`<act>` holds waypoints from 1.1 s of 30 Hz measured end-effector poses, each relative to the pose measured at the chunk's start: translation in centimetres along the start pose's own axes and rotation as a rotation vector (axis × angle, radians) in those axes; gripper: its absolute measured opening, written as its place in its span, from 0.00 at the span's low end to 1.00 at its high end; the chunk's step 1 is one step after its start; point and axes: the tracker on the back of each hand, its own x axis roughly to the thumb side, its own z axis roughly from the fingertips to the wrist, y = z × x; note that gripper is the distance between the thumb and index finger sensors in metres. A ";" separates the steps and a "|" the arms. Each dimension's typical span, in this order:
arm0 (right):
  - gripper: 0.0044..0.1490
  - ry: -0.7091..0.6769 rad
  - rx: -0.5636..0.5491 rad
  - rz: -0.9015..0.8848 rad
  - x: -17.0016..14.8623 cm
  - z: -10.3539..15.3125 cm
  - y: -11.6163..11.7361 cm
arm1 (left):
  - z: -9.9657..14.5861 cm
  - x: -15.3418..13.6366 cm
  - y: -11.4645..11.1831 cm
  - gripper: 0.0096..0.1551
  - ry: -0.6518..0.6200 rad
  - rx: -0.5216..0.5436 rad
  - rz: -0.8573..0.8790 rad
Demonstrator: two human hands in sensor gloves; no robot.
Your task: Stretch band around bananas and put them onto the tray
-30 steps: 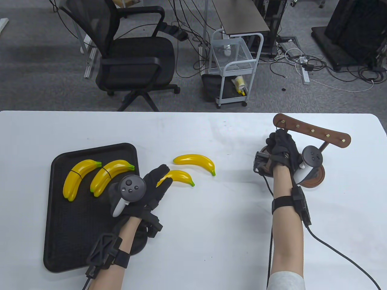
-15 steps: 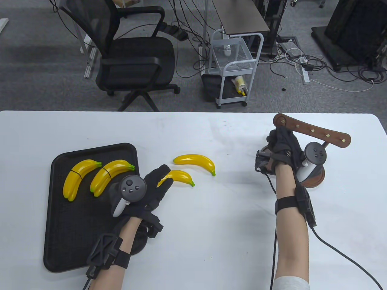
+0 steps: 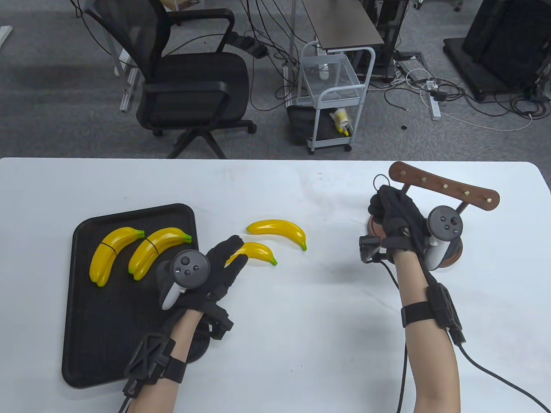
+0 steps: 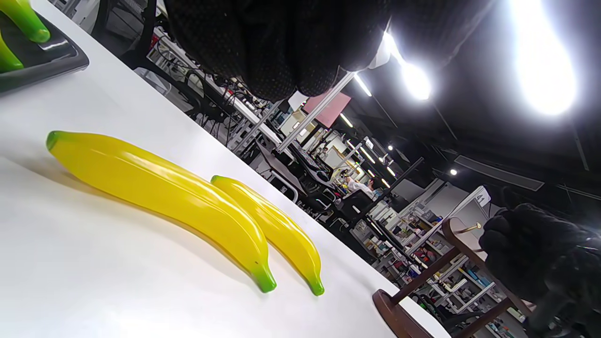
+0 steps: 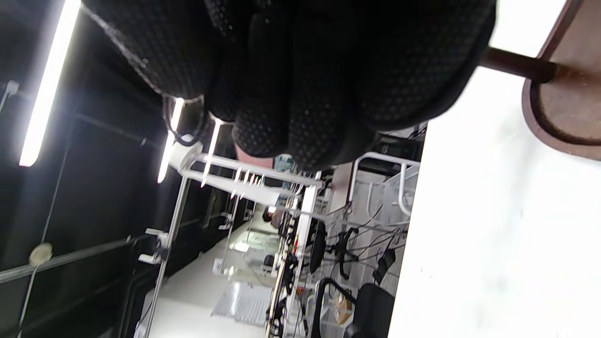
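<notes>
Fingers of the right hand (image 3: 394, 211) curl in a closed grip pinching a black band (image 3: 379, 180) beside the wooden rack (image 3: 443, 186); left hand (image 3: 215, 266) hovers slack over two loose bananas (image 3: 277, 232) on the table (image 3: 301, 322), near the tray (image 3: 86, 335).

Bare table (image 3: 327, 301) between the hands; wooden rack (image 3: 443, 186) crowds the right.

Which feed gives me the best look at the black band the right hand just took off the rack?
Table view: the band shows as a thin loop sticking up from the right hand, beside the wooden rack. The right wrist view catches only a short loop at the glove's edge. The left wrist view shows that hand distantly, band unclear.
</notes>
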 end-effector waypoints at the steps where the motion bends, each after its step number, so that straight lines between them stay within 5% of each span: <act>1: 0.23 -0.027 0.024 0.017 0.4 0.6 0.3 | 0.0 0.0 0.0 0.31 0.000 0.000 -0.002; 16: 0.22 -0.211 0.276 0.052 1.9 6.7 6.0 | 0.0 0.3 -0.3 0.31 -0.017 -0.008 -0.011; 33: 0.23 -0.219 0.587 0.085 0.8 9.8 10.7 | -0.1 0.6 -0.7 0.33 -0.048 -0.028 0.019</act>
